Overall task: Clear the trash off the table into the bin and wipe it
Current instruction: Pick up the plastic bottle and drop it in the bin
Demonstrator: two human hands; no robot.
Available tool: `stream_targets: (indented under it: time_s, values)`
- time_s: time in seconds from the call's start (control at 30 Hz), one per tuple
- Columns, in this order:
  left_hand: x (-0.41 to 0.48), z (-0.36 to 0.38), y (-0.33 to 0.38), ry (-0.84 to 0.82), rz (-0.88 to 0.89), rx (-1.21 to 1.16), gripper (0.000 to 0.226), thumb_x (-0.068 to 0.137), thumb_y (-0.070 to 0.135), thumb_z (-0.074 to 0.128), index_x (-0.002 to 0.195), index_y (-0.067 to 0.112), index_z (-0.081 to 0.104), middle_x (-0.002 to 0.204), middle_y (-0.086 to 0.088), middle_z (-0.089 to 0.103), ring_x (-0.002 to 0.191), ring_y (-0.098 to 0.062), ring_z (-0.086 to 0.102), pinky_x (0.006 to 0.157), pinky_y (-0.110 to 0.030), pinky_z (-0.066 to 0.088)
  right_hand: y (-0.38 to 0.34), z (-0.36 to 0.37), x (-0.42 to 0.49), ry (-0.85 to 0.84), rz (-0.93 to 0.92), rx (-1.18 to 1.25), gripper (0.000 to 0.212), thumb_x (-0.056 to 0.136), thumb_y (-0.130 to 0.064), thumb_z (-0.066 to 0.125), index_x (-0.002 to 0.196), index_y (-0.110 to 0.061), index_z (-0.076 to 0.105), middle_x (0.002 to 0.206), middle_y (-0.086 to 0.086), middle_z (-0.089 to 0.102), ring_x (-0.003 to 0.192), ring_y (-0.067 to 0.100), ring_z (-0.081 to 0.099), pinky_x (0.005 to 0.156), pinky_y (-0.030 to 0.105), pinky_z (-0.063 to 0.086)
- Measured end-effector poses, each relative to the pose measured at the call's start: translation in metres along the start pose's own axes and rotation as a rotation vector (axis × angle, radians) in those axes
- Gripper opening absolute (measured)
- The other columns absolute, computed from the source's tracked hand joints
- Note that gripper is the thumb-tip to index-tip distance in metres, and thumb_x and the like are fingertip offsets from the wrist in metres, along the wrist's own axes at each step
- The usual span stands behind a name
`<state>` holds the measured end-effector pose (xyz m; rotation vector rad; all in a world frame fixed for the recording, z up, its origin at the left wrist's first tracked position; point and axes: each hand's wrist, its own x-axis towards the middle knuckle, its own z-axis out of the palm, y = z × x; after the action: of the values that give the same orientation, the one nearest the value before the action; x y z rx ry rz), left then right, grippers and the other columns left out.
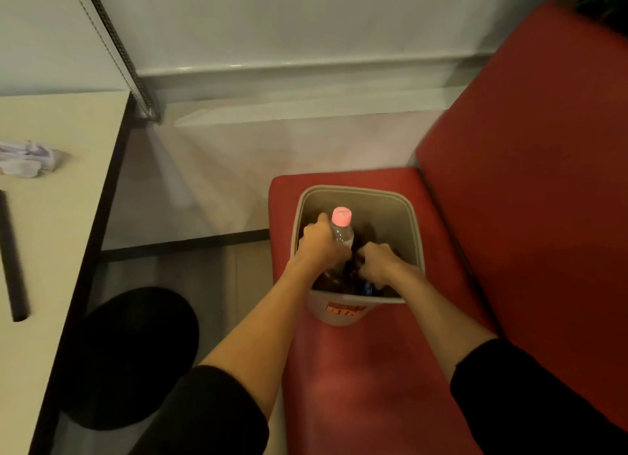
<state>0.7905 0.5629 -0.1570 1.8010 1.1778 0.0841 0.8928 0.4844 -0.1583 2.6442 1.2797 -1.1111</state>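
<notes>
Left hand [319, 247]: grips bottle [342, 232], cap toward 12 o'clock.
Right hand [377, 264]: curled inside bin [353, 190]; we cannot tell on what.
Tip: we lay bottle flat, then release.

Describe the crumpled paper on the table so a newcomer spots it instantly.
Look left to the cream table. The crumpled paper lies toward its far side. Unlike the long black tube nearer the camera, it is white, wrinkled and purple-tinged.

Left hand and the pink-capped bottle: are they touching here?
Touching. The head view shows the left hand curled round the clear body of the pink-capped bottle, just below its cap, inside the bin.
</notes>
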Motion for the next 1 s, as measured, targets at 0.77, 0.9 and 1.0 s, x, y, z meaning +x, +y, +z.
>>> stream_targets:
  time_s: [0.77,0.9,1.0]
  values:
    - [0.015,0.039,-0.005,-0.208,-0.187,0.296,0.05,0.091,0.023,0.066,0.132,0.003,0.048,0.13,-0.017,0.054,0.115,-0.031,0.057,0.093,-0.038,0.048,0.018,-0.031,-0.008,0.121,-0.133,0.205,0.015,0.088,-0.006,0.063,0.101,-0.012,0.067,0.093,0.009,0.064,0.082,0.019,0.062,0.074,0.024,0.048]
    - [-0.001,0.033,0.008,-0.16,-0.104,0.303,0.041,0.095,0.02,0.059,0.131,0.004,0.047,0.13,-0.016,0.053,0.116,-0.031,0.055,0.094,-0.038,0.047,0.021,-0.035,-0.031,0.19,-0.167,0.201,0.018,0.088,-0.006,0.062,0.103,-0.013,0.068,0.093,0.006,0.063,0.092,0.019,0.064,0.073,0.02,0.041]
    - [-0.017,0.023,0.02,-0.065,0.039,0.306,0.053,0.088,0.018,0.067,0.134,0.005,0.044,0.137,-0.016,0.043,0.122,-0.033,0.048,0.1,-0.038,0.041,0.021,-0.042,-0.056,0.254,-0.189,0.216,0.019,0.088,-0.007,0.061,0.103,-0.015,0.069,0.093,0.003,0.064,0.086,0.014,0.06,0.066,0.015,0.04]
